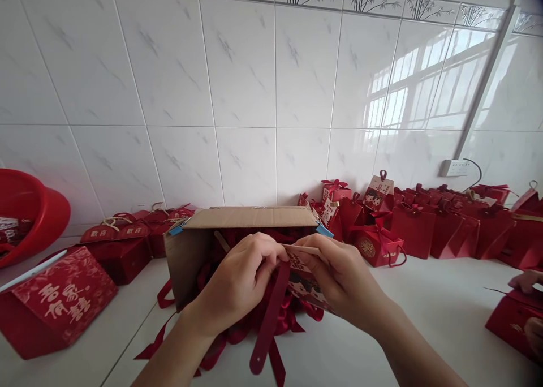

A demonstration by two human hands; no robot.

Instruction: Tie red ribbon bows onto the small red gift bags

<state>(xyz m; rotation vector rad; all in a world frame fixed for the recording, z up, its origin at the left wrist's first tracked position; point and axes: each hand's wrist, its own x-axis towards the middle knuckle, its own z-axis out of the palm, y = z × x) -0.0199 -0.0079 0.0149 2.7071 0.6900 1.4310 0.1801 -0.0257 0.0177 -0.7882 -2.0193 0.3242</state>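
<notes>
My left hand (240, 276) and my right hand (335, 276) meet in front of an open cardboard box (250, 220) that lies on its side on the white counter. Both hands are closed. Between them they pinch a small printed red card (303, 279) with cartoon figures. A dark red strap (269, 319) with a hole at its end hangs down from my left fingers. Loose red ribbons (237, 330) spill out of the box beneath my hands.
Several red gift bags and boxes (424, 226) line the tiled wall at the right, more at the left (127, 240). A large red box (51, 302) and a red basin (29, 211) sit far left. Another person's hands (526, 282) hold a red bag at the right edge.
</notes>
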